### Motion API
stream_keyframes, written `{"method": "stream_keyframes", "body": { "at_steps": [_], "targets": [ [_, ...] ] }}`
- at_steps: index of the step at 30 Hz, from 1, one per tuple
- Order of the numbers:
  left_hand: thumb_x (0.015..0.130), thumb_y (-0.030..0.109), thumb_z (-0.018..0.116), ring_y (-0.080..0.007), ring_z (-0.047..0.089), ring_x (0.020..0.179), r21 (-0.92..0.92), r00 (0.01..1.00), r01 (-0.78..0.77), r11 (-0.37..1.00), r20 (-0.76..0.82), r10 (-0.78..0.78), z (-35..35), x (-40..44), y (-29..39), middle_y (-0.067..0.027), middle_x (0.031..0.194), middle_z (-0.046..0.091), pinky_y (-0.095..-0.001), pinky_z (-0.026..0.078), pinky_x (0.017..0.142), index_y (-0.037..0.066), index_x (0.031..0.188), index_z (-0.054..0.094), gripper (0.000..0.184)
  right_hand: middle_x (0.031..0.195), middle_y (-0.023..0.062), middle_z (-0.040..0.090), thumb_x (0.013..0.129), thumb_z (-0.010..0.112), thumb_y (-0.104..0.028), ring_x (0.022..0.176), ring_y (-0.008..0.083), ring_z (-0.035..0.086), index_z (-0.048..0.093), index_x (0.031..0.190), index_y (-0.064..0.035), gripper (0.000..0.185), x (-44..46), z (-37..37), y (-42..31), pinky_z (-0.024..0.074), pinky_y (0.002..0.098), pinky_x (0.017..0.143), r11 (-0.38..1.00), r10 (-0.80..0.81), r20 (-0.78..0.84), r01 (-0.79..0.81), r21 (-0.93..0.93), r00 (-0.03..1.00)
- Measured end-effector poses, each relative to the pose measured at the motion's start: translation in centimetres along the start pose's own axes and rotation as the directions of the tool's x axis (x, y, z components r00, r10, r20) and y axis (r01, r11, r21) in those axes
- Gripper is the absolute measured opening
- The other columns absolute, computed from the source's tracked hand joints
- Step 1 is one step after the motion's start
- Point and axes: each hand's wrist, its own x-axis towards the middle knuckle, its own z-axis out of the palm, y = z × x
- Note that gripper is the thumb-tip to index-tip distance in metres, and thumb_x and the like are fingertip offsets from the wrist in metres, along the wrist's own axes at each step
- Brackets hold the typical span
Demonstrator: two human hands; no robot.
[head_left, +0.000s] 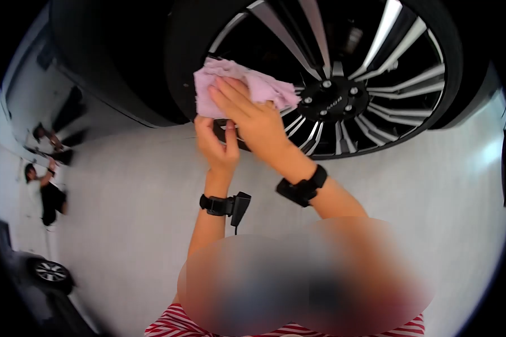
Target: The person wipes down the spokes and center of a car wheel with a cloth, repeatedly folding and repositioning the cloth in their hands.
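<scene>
One pale pink, crumpled cloth [261, 84] lies against the outer part of a black-and-silver, many-spoked wheel [334, 101] and the black tyre [185, 53] around it. The right hand [250, 112] rests across the cloth, fingers extended; whether it also grips cannot be told. The left hand [218, 149], fingers bent, is at the cloth's lower edge, its hold unclear. Black straps [215, 205] circle both wrists. Beyond the pale grey floor [146, 191], at far left, are a person in dark trousers [52, 201] and a smaller, silver-spoked wheel [50, 271].
</scene>
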Motion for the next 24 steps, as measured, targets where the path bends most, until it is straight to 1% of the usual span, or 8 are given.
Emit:
{"method": "stream_keyframes", "body": {
  "at_steps": [2,3,4,6,9,17,20,24],
  "targets": [
    [0.082,0.005,0.063,-0.0318,0.056,0.096,0.105,0.993,-0.014,0.994,0.122,0.001,0.6,-0.2,1.7,-0.0184,0.107,0.057,-0.0358,0.044,0.085,-0.001,0.111,0.052,0.032,0.127,0.0053,0.06,0.068,0.061,-0.001,0.116,0.0231,0.059,0.061,0.125,-0.0093,0.058,-1.7,-1.3,2.1,0.0495,0.0272,0.065,0.999,-0.031,-0.052,0.029,-0.03,0.998],
    [0.082,0.007,0.064,-0.0338,0.055,0.099,0.105,0.977,-0.029,0.994,0.212,0.006,0.9,-0.1,2.6,-0.0195,0.11,0.055,-0.0372,0.043,0.087,-0.002,0.114,0.05,0.036,0.126,0.0063,0.06,0.07,0.059,0.0,0.117,0.0242,0.058,0.061,0.125,-0.0093,0.056,-2.3,-2.1,3.0,0.0522,0.0304,0.075,0.999,-0.036,-0.079,0.035,-0.015,0.996],
    [0.082,0.009,0.064,-0.0358,0.054,0.101,0.09,0.957,-0.039,0.995,0.291,0.011,1.7,-0.3,3.4,-0.0205,0.113,0.054,-0.0387,0.043,0.09,-0.003,0.117,0.049,0.04,0.126,0.0078,0.06,0.071,0.061,-0.006,0.101,0.0223,0.064,0.059,0.127,-0.0113,0.055,-2.5,-3.4,4.2,0.0525,0.0329,0.076,0.995,-0.101,-0.155,0.101,-0.008,0.983],
    [0.084,0.012,0.066,-0.0345,0.042,0.125,-0.032,0.882,-0.008,0.999,0.47,0.022,4.0,-1.3,5.7,-0.0223,0.133,0.043,-0.0396,0.032,0.104,-0.006,0.134,0.037,0.061,0.124,0.0097,0.061,0.072,0.058,0.0,0.118,0.0254,0.056,0.061,0.124,-0.0095,0.052,-3.5,-5.2,6.3,0.0485,0.0404,0.095,0.998,-0.051,-0.212,0.044,-0.038,0.976],
    [0.084,0.014,0.066,-0.0417,0.019,0.141,-0.055,0.742,0.063,0.996,0.671,-0.01,6.7,-2.0,7.7,-0.0299,0.151,0.018,-0.0457,0.023,0.112,-0.009,0.146,0.014,0.084,0.125,0.0085,0.061,0.071,0.055,0.011,0.118,0.0271,0.055,0.063,0.12,-0.0071,0.053,-5.0,-6.7,8.9,0.0443,0.043,0.102,1.0,-0.016,-0.208,0.02,0.017,0.978],
    [0.081,0.005,0.062,-0.0388,0.04,0.129,0.006,0.869,0.01,1.0,0.495,-0.012,4.0,-1.6,6.2,-0.0245,0.139,0.041,-0.042,0.03,0.108,-0.006,0.139,0.034,0.065,0.121,0.0134,0.062,0.074,0.055,0.011,0.116,0.0272,0.059,0.063,0.12,-0.0033,0.049,-4.7,-4.7,7.5,0.0501,0.0386,0.096,0.998,-0.063,-0.266,0.067,0.009,0.962],
    [0.079,0.003,0.06,-0.0395,0.045,0.124,0.116,0.923,-0.137,0.984,0.376,0.084,1.4,-1.0,4.4,-0.0242,0.135,0.046,-0.0424,0.036,0.104,-0.006,0.133,0.043,0.057,0.121,0.0142,0.062,0.074,0.056,0.009,0.116,0.0271,0.058,0.063,0.119,-0.0035,0.048,-2.7,-3.2,5.6,0.0494,0.0384,0.097,0.979,-0.044,-0.292,0.099,0.177,0.955],
    [0.082,0.007,0.061,-0.0372,0.048,0.117,0.141,0.98,-0.111,0.984,0.182,0.084,-1.0,1.2,3.0,-0.022,0.129,0.049,-0.0421,0.038,0.099,-0.004,0.129,0.048,0.05,0.118,0.0151,0.063,0.072,0.059,0.005,0.115,0.0286,0.059,0.063,0.117,-0.0034,0.047,0.8,-0.9,2.5,0.0489,0.0379,0.096,0.927,-0.053,-0.373,0.185,0.327,0.926]
  ]
}}
